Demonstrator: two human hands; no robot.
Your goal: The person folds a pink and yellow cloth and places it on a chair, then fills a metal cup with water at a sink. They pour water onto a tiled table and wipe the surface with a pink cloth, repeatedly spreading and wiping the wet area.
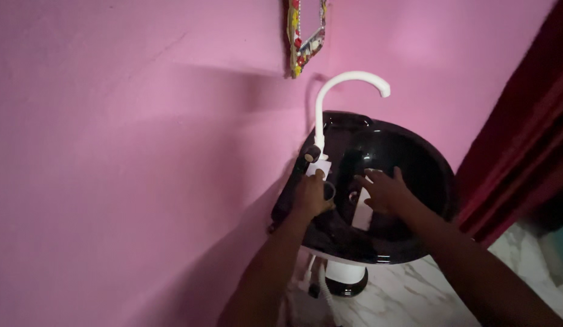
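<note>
A glossy black wash basin (pixel 414 151) hangs on a pink wall. A tall white curved tap (pixel 339 85) rises from its left rim. My left hand (pixel 311 194) is curled around the white handle at the base of the tap (pixel 320 165). Beside it my right hand (pixel 384 191) hovers over the bowl with fingers spread, holding nothing. A pale streak shows in the bowl beneath that hand; what it is cannot be told.
The pink wall (pixel 142 151) fills the left side. A mirror with a colourful frame (pixel 305 36) hangs above the tap. A dark red curtain (pixel 523 133) hangs at the right. Below lie a white marbled floor (pixel 414 297) and the basin's white pedestal (pixel 345 275).
</note>
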